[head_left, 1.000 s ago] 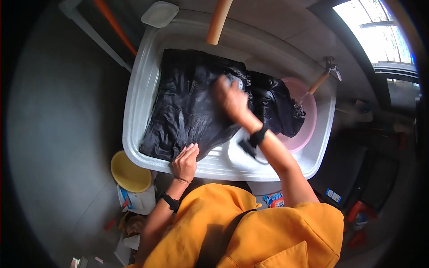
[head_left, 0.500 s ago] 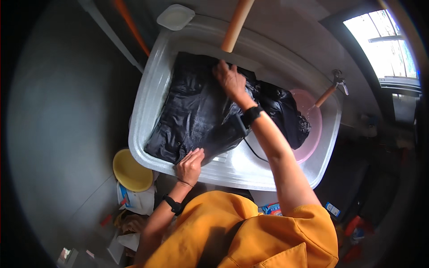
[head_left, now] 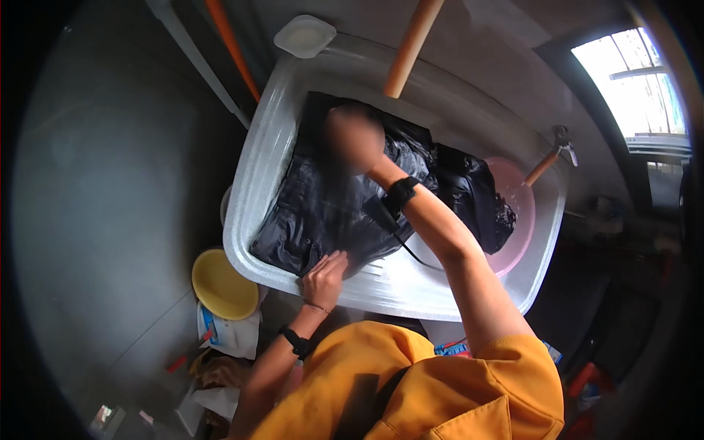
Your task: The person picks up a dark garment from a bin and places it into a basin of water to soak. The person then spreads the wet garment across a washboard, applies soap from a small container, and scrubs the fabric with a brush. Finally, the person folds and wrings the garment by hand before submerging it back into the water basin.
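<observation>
At my near left, outside the sink, sits a yellow basin [head_left: 224,284], with a white bag [head_left: 238,334] just nearer to me. Farther off on the left, a pale pole [head_left: 194,59] and an orange pole [head_left: 233,48] slant side by side toward the sink [head_left: 243,198], which is light grey and wide. A white dish [head_left: 305,37] rests on its far left corner. The black cloth [head_left: 290,227] lies spread over the left and middle of the sink, creased and shiny. My left hand [head_left: 325,279] rests at the near rim on the cloth's near edge, fingers together and nearly straight; I cannot tell whether it grips. A black band [head_left: 297,342] circles that wrist. My right hand [head_left: 356,139] is over the far part of the cloth, too blurred for me to tell whether it is closed or holding anything. Beyond it, a brown pipe [head_left: 414,48] reaches in from the far side. My right wrist wears a black strap [head_left: 401,194], and a thin cord runs from near it. Farther right, black cloth extends into a pink basin [head_left: 517,246] inside the sink. Past that, a tap [head_left: 563,143] with a short brown tube [head_left: 540,168] points toward this basin, and a bright window [head_left: 631,88] stands at the far right.
</observation>
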`<state>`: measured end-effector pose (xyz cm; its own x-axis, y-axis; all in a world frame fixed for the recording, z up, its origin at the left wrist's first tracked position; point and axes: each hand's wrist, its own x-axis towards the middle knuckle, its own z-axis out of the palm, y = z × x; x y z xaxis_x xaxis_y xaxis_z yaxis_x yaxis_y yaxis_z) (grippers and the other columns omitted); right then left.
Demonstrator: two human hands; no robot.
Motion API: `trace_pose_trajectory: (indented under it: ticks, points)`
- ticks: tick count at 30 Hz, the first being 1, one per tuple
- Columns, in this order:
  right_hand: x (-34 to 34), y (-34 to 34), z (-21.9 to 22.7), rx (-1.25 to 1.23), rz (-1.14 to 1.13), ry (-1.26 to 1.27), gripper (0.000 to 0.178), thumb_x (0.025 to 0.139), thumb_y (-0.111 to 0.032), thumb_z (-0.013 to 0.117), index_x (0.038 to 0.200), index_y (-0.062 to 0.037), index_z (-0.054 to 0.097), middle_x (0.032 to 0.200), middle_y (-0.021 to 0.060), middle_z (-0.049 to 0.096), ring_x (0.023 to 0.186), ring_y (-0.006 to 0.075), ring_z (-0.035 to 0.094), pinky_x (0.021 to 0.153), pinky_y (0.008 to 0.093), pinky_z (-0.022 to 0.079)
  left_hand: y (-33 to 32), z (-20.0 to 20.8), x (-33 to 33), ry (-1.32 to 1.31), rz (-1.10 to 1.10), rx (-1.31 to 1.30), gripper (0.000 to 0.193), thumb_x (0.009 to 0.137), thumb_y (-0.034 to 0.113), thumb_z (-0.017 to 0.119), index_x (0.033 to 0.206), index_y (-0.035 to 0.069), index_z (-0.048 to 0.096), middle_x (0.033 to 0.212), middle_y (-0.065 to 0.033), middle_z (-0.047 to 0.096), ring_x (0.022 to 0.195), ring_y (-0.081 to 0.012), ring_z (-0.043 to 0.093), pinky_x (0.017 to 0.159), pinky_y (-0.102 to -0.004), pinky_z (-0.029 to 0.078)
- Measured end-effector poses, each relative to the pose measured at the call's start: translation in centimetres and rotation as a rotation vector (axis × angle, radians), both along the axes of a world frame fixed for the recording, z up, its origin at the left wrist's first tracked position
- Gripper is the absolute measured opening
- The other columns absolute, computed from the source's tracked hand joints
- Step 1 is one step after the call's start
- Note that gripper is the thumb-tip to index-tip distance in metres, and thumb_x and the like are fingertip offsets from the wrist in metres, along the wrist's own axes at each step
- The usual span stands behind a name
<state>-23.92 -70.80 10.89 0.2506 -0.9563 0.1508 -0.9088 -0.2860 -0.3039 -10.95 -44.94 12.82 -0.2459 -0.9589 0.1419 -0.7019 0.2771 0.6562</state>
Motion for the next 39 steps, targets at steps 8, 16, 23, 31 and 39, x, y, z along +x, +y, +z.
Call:
trace_pose_trajectory:
  ticks: [8, 16, 23, 31, 39]
  points:
    - [1.9, 7.7, -0.5, -0.252, 0.524, -0.128, 0.043, 0.081, -0.032, 0.06, 0.12, -0.02, 0.047, 0.076, 0.0094, 0.05, 0.051, 0.0218, 0.057, 0.039, 0.0328, 0.048, -0.2, -0.7, 0.4, -0.008, -0.003, 0.019, 0.014, 0.074, -0.001, 0.056, 0.083, 0.002, 0.066, 0.097, -0.0114, 0.067, 0.094, -0.0247, 0.065, 0.085, -0.0345, 0.051]
    - [3.3, 7.7, 0.6, -0.172, 0.421, -0.026, 0.035, 0.082, -0.031, 0.057, 0.114, -0.0186, 0.05, 0.082, 0.0138, 0.055, 0.051, 0.0231, 0.059, 0.041, 0.0349, 0.049, -0.4, 0.0, 0.3, 0.026, 0.025, 0.011, 0.013, 0.073, 0.001, 0.058, 0.083, 0.003, 0.066, 0.097, -0.0111, 0.067, 0.095, -0.0254, 0.064, 0.085, -0.0348, 0.051]
    - [-4.2, 2.1, -0.7, -0.092, 0.005, -0.001, 0.029, 0.086, -0.034, 0.057, 0.111, -0.0215, 0.051, 0.074, 0.0127, 0.054, 0.055, 0.026, 0.06, 0.041, 0.0357, 0.047, -0.5, -0.1, -0.1, 0.027, 0.031, 0.025, 0.011, 0.079, 0.003, 0.058, 0.082, 0.001, 0.068, 0.095, -0.011, 0.068, 0.094, -0.0245, 0.065, 0.084, -0.035, 0.052]
    - [-7.1, -5.3, 0.2, 0.274, -0.18, -0.215, 0.051, 0.081, -0.051, 0.051, 0.116, -0.0141, 0.057, 0.109, 0.0259, 0.057, 0.101, 0.0399, 0.056, 0.087, 0.0465, 0.045, -0.7, 0.7, 0.3, 0.042, 0.046, 0.053, 0.013, 0.077, 0.0, 0.057, 0.084, -0.001, 0.068, 0.095, -0.0118, 0.068, 0.096, -0.0265, 0.064, 0.084, -0.0363, 0.051]
    - [-6.1, -5.3, -1.7, 0.611, -0.168, -0.412, 0.056, 0.076, -0.053, 0.054, 0.096, -0.0023, 0.066, 0.089, 0.0232, 0.064, 0.095, 0.0383, 0.06, 0.081, 0.0426, 0.046, -3.3, 1.9, 1.1, 0.585, 0.355, 0.255, 0.028, 0.082, -0.001, 0.053, 0.109, -0.003, 0.059, 0.11, -0.0136, 0.059, 0.082, -0.0182, 0.065, 0.066, -0.0245, 0.051]
